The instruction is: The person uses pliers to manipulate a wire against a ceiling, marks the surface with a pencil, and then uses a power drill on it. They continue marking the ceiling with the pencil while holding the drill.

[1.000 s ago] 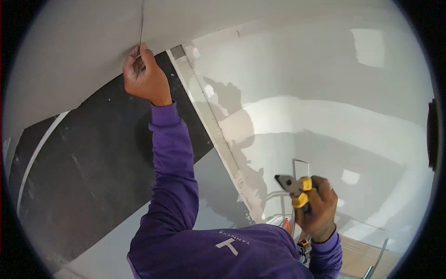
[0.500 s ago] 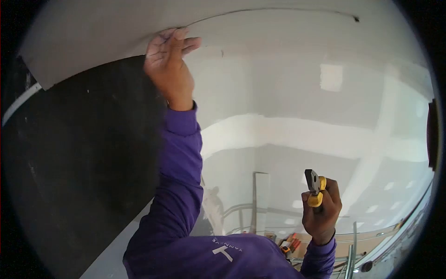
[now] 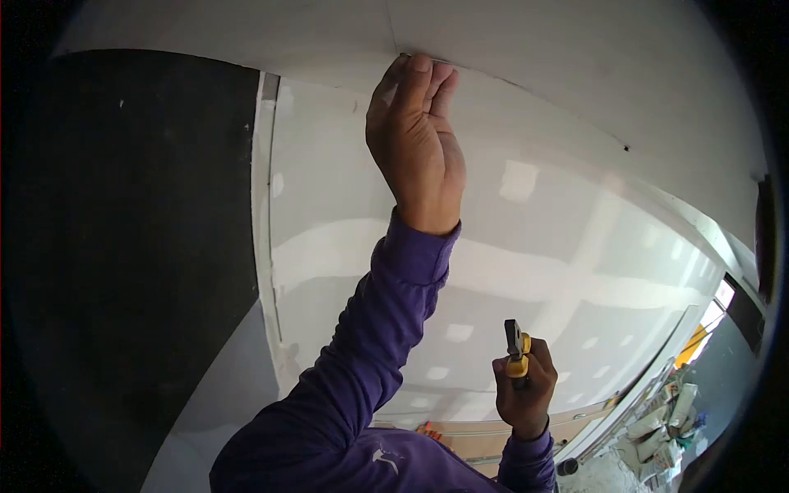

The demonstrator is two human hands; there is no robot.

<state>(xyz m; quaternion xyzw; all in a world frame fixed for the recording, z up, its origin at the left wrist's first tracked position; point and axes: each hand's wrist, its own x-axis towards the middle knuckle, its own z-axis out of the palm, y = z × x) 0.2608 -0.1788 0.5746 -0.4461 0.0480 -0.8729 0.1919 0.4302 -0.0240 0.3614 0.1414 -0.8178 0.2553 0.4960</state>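
Note:
My left hand (image 3: 419, 140) is raised to the ceiling, its fingers bunched together around a thin dark wire (image 3: 514, 84). The wire runs right from the fingertips along the ceiling to a small dark spot (image 3: 626, 148); how the fingertips grip it is partly hidden. Lower right, my right hand (image 3: 526, 390) is closed around the yellow-and-black handles of combination pliers (image 3: 515, 341). Their metal jaws point up and stand apart from the wire.
Overhead is the pale ceiling (image 3: 542, 41). A large black panel (image 3: 140, 189) stands at the left, and behind my arms is a patched plasterboard wall (image 3: 493, 263). Bags and debris (image 3: 670, 419) lie on the floor at the far right.
The view has swung, bringing more of the right side into sight. My left hand appears farther right, its fingers drawn closer together. The pliers remain in my right hand.

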